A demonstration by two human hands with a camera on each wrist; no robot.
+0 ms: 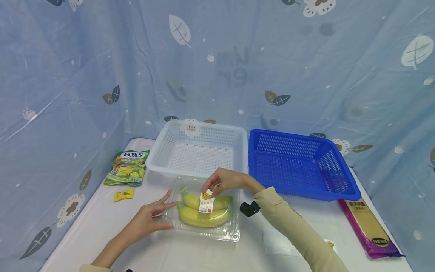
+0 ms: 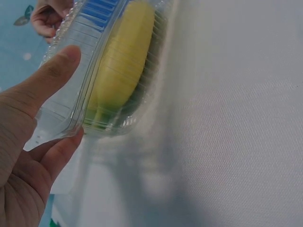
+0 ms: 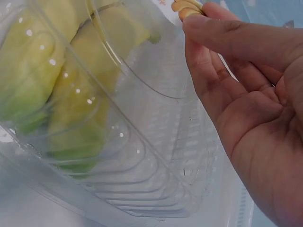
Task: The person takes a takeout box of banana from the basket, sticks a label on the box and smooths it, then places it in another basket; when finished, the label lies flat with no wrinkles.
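Right grip (image 1: 224,179): pinching a banana-printed label (image 1: 205,206) by its upper end, between thumb and fingertips. Label: directly below the right grip's fingertips, over the lid of a clear plastic container (image 1: 225,236); whether its lower end touches the lid cannot be told. Left grip (image 1: 153,218): spread, fingertips against the container's left side, not clenched; apparently a brace. Container: between the two grips, on the white-covered desk (image 1: 190,257), lid closed. Contents: two bananas (image 1: 204,220), lying side by side beneath the right grip. Beyond the right grip: white basket (image 1: 204,156). To its right and beyond: blue basket (image 1: 285,166). Beyond the left grip and to its left: candy bag (image 1: 127,168), with one small yellow candy (image 1: 124,195) nearer. Right of the right grip, toward the near edge: white sheet (image 1: 276,241), partly under the forearm, and a banana sticker (image 1: 330,244); farther right, a purple-and-gold packet (image 1: 370,223). Step in hand, as judged: setting the label on the lid. Next move calls for the left grip bracing while the right grip lays the label flat and smooths it without creasing.
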